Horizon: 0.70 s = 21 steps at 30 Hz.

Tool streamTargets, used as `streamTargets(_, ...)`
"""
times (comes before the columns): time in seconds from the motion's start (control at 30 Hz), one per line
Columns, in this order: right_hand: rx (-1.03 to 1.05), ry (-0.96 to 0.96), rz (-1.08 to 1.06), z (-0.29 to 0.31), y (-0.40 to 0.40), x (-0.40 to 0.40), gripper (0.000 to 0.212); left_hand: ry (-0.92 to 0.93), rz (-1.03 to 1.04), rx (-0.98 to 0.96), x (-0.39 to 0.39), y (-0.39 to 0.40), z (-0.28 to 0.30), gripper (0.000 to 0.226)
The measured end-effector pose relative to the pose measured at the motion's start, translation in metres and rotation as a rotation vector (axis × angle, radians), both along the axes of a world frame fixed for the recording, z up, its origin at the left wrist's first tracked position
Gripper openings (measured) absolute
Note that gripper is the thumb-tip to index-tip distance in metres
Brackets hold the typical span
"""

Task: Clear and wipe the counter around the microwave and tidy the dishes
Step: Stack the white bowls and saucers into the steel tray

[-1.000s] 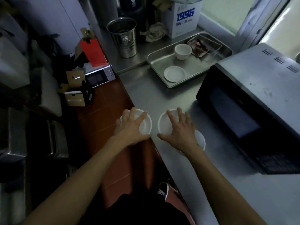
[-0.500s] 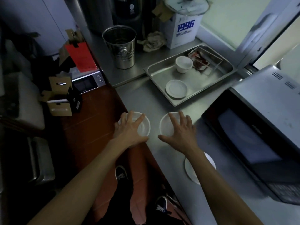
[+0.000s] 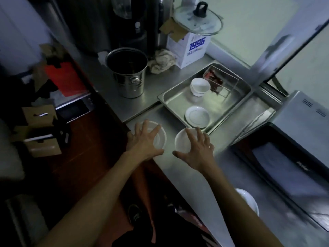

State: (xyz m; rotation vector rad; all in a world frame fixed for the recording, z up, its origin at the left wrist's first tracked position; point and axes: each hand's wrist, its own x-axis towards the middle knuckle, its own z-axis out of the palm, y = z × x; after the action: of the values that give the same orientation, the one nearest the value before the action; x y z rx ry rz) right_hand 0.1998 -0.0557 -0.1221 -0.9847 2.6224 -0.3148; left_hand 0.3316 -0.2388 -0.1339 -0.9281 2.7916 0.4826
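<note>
while my left hand [image 3: 144, 142] grips one bowl [image 3: 159, 138] from above, fingers spread, my right hand [image 3: 195, 152] grips another [image 3: 182, 142] beside the tray [image 3: 170, 99]

This is looking like a working kitchen, perhaps a small commercial one. A long stainless-steel counter [image 3: 178, 168] is running along the wall, and a shallow stainless-steel tray [image 3: 179, 100] is sitting on it, holding a small white ceramic bowl [image 3: 199, 86] and a white round saucer [image 3: 197, 116]. A shiny steel bucket [image 3: 128, 73] is standing beside a crumpled pale cloth [image 3: 162, 61]. A silver-topped, black-fronted microwave oven [image 3: 292, 157] is occupying the right side, and a round glass pot lid [image 3: 198, 22] is resting on a white cardboard box [image 3: 191, 50].
</note>
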Motion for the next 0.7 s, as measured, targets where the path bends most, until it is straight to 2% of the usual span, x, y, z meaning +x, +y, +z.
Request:
streamTargets(0.33,-0.097,-0.082,-0.187,-0.013,-0.013,-0.071,0.106,-0.044,-0.181,-0.03,-0.1,-0.041,-0.005,0.106)
streamTargets(0.53,-0.151,-0.039,-0.181,-0.015,-0.025,-0.113,0.104,-0.036,-0.246,-0.077,-0.15,-0.059,0.007,0.106)
streamTargets(0.7,-0.106,0.006,-0.177,-0.02,-0.037,-0.135,0.105,-0.008,-0.304,-0.104,-0.179,-0.075,0.005,0.105)
